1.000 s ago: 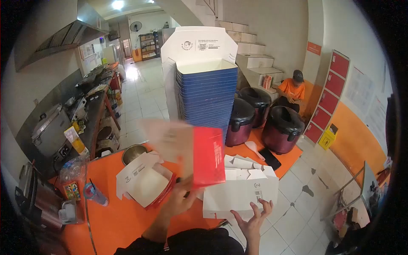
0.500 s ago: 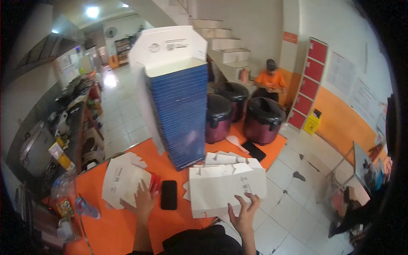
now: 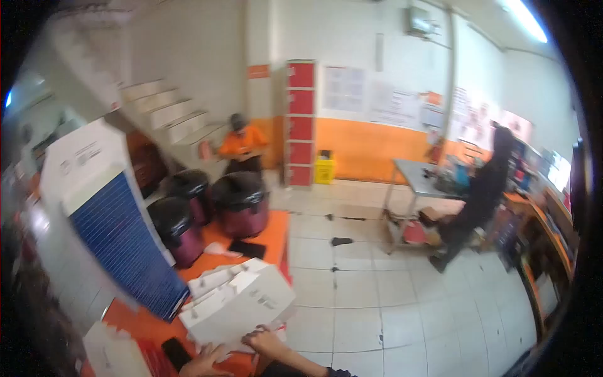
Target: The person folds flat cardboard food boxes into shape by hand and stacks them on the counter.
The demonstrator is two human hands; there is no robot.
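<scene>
A stack of flat white paperboard cartons [image 3: 235, 298] with small print lies near the table's front edge. At its near edge, my right hand [image 3: 267, 342] has its fingers bent together over the top carton's border; blur softens the grip. My left hand [image 3: 210, 361] is just left of it, low in view, fingers stretched beside the stack's near side. More flat white cartons [image 3: 110, 349] lie at the lower left, with a dark phone [image 3: 176, 353] between the two piles. Behind stands a tall column of nested blue-sided cartons [image 3: 129, 235] with a white flap.
Three dark-lidded maroon cookers [image 3: 239, 210] stand at the back of the orange table [image 3: 276, 229], near a pale scoop [image 3: 220, 250] and a black flat object [image 3: 248, 248]. A seated person [image 3: 242, 144] in orange is beyond. A dark-clothed person [image 3: 483, 188] leans at a metal table [image 3: 414, 179].
The view has swung right, so the table now sits lower left. My left hand has left the left-hand cartons and come beside my right. The right fingers have closed in at the stack's edge.
</scene>
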